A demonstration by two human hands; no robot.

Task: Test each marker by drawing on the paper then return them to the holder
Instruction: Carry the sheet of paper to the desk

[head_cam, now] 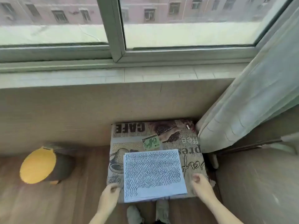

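A white sheet of paper (153, 173), covered with rows of dark blue zigzag lines, lies on a cushion (191, 152) printed with "CAFE" and coffee pictures. My left hand (110, 191) is at the cushion's left edge, just left of the paper's lower corner. Its fingers are loosely curled and I see nothing in them. My right hand (199, 181) hovers over the cushion to the right of the paper, fingers also loosely curled and holding nothing. No marker or holder is in view. A small white stick-like thing (188, 127) lies near the cushion's far right corner.
A round stool with a yellow top (38, 165) stands on the wooden floor to the left. A pale curtain (252, 101) hangs at the right, a padded seat (258, 188) below it. Wall and window sill (113, 76) are straight ahead. My shoes (161, 210) are below the cushion.
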